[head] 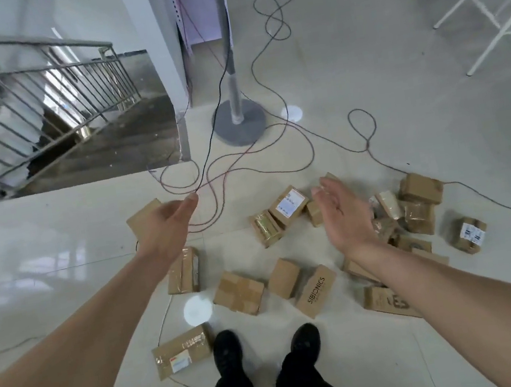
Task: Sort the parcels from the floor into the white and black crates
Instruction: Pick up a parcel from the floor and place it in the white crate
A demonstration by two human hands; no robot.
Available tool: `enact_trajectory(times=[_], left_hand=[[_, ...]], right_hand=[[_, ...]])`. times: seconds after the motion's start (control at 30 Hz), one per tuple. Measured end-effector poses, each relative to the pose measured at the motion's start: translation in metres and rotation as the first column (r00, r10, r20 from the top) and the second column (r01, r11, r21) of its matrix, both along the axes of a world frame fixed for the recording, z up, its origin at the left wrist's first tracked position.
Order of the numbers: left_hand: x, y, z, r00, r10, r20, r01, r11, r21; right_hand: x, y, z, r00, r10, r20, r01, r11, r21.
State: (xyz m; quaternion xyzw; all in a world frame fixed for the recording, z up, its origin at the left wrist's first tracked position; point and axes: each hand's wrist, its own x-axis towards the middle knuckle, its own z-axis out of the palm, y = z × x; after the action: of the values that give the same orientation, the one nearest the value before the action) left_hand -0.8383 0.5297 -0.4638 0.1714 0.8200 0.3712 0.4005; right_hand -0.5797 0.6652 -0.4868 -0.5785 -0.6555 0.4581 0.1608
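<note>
**Parcels all on the floor, both hands empty**

Step in hand: judged to be the reach before a pick-up. Nothing is held. The left hand (166,227) is stretched out over the floor, fingers straight and released, gripping nothing. The right hand (344,212) is spread likewise, palm turned to the left, fingers loose and empty.

Task's things: the brown cardboard parcels (239,292) are scattered on the glossy pale tiled floor (54,242), just beyond the black shoes (227,348). A denser heap lies to the right, partly hidden by the right forearm. No white or black crate is seen in view.

Next move, as judged: one parcel is to be chosen and grasped, then a turn is needed toward crates that lie out of frame. The sorting rule cannot be told from here.

Materials: matte corrugated card, boxy, with square corners. Several parcels are wrapped in shiny clear tape, as on the long taped parcel (182,350) near left; such faces are judged slick to grip. A white printed label is seen on the labelled box (287,205) at far centre. Black lettering is carried by the SIBIONICS box (316,290).

Hazard: thin dark and red cables (367,145) are looped across the far floor beside the round grey fan base (240,125); snagging is possible.
</note>
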Motion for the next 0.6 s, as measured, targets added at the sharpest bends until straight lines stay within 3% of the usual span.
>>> enact_trajectory(times=[0.33,0.6], left_hand=[[-0.086,-0.060,-0.041,0.988,0.145,0.048,-0.142,0.988,-0.053],[-0.129,-0.075,-0.107,0.990,0.093,0.108,-0.079,0.989,-0.127]], right_hand=[[-0.106,-0.032,-0.024,0.994,0.106,-0.006,-0.106,0.994,-0.018],[-0.160,-0.052,-0.074,0.995,0.092,0.034,-0.088,0.991,-0.099]])
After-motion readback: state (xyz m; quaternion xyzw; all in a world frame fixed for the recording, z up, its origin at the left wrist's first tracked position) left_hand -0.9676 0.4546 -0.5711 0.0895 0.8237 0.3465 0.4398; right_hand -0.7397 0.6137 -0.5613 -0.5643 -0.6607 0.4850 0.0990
